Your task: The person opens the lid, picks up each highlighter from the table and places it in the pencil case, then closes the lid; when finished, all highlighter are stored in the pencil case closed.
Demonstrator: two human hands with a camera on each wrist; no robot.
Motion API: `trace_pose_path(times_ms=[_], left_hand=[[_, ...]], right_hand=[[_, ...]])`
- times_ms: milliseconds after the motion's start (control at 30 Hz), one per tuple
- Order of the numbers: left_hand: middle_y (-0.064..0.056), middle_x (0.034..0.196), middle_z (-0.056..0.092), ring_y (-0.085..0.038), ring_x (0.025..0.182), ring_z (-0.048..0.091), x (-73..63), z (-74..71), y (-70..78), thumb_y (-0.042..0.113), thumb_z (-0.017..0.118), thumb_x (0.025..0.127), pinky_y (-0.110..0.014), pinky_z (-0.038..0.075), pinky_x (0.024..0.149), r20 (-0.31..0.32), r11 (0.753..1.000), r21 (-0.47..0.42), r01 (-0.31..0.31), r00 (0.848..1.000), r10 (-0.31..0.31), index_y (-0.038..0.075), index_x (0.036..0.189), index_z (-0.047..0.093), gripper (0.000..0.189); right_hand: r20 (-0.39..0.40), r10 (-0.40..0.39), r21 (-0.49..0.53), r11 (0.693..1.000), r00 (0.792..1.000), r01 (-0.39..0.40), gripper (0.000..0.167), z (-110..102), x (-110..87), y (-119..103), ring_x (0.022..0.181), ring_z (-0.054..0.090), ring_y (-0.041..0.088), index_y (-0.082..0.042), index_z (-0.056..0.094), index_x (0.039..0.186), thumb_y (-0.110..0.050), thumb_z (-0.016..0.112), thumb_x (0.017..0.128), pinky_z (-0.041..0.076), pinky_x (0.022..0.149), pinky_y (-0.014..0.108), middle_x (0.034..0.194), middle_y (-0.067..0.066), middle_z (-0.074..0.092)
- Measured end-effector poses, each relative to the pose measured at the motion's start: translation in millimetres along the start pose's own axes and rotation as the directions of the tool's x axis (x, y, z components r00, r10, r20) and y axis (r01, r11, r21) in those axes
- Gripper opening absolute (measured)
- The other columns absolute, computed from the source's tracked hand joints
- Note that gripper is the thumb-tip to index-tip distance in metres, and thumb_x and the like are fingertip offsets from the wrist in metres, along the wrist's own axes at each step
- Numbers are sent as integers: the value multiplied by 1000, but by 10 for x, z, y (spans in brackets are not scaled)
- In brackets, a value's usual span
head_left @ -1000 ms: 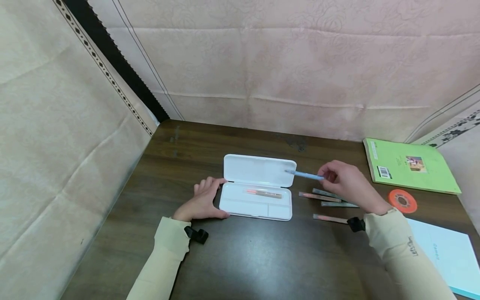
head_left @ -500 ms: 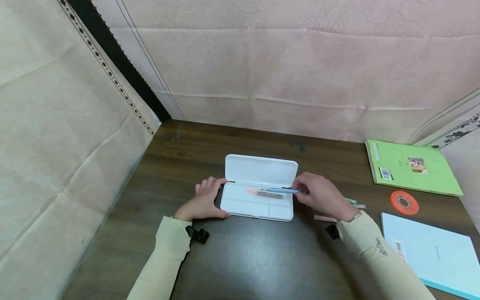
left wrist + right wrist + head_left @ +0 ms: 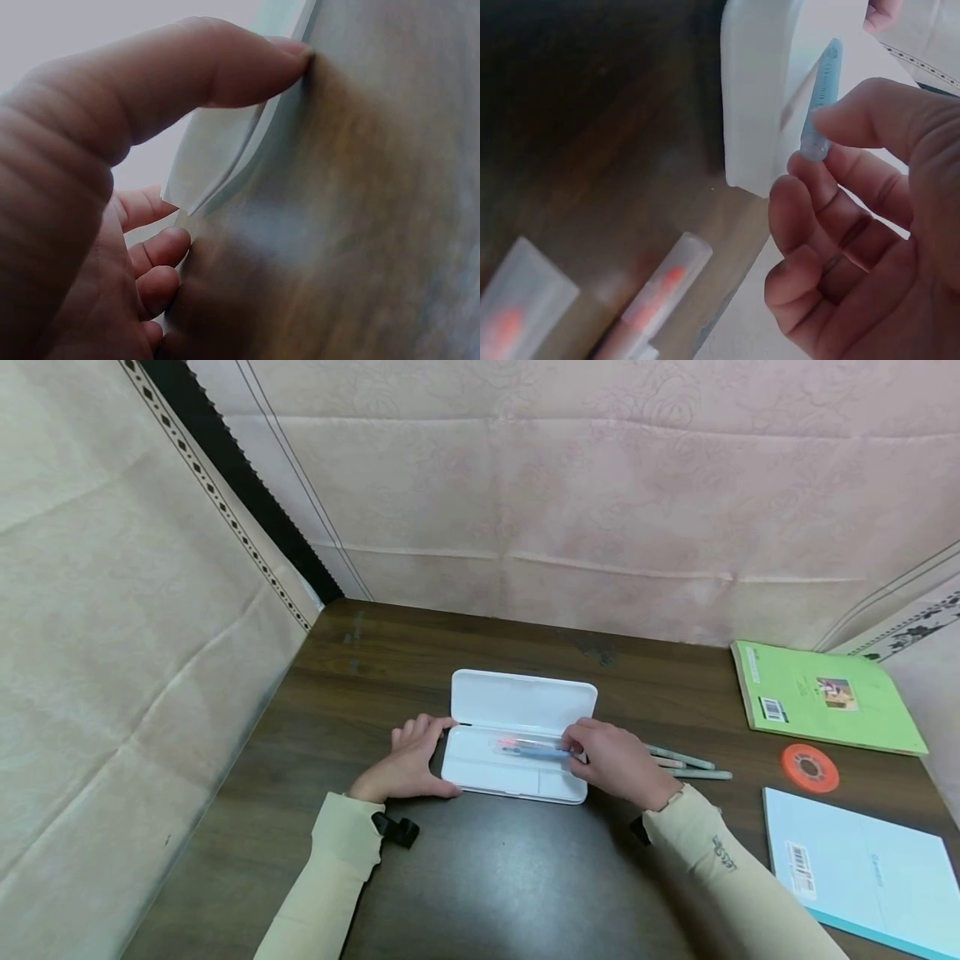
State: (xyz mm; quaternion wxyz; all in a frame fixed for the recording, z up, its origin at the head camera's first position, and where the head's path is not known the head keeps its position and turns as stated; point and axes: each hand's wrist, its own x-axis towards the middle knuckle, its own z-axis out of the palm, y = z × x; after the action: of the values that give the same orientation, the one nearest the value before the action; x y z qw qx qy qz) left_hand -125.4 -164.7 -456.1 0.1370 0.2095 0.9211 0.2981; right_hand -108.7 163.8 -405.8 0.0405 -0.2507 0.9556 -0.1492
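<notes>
A white pencil case [image 3: 480, 768] lies on the table with its lid [image 3: 523, 700] swung back. My left hand [image 3: 411, 760] grips the case's left end, thumb at the front corner and fingers at the back; the left wrist view shows the thumb [image 3: 225, 64] along the edge. Between thumb and fingers, my right hand [image 3: 611, 762] pinches one end of a blue pen [image 3: 536, 752] over the case's long compartment. The right wrist view shows that pen [image 3: 826, 82] pointing into the case. A pink-tipped pen [image 3: 508, 742] lies in the compartment, partly hidden behind the blue one.
Several pens [image 3: 701, 774] lie on the table right of the case, partly covered by my right hand. Farther right are an orange tape roll [image 3: 810, 768], a green book [image 3: 832, 693] and a light blue notebook [image 3: 855, 860]. A cloth wall [image 3: 600, 510] rises behind the table.
My right hand has carried the blue pen leftward and down, from beside the lid to the case's long compartment. The left hand has kept its place on the case.
</notes>
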Motion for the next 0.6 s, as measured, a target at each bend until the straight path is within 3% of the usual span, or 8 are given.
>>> trace_pose_path(times_ms=[600], left_hand=[[-8,123,43,-23,104,33,-5,-9,5,47,85,67,-39,19,84,3,1000,-1,-9,1000,9,16,146,36,98]], right_hand=[[42,84,157,983,996,-89,23,-69,1,28,76,53,15,-13,67,111,-21,70,89,45,66,27,90,-2,61]])
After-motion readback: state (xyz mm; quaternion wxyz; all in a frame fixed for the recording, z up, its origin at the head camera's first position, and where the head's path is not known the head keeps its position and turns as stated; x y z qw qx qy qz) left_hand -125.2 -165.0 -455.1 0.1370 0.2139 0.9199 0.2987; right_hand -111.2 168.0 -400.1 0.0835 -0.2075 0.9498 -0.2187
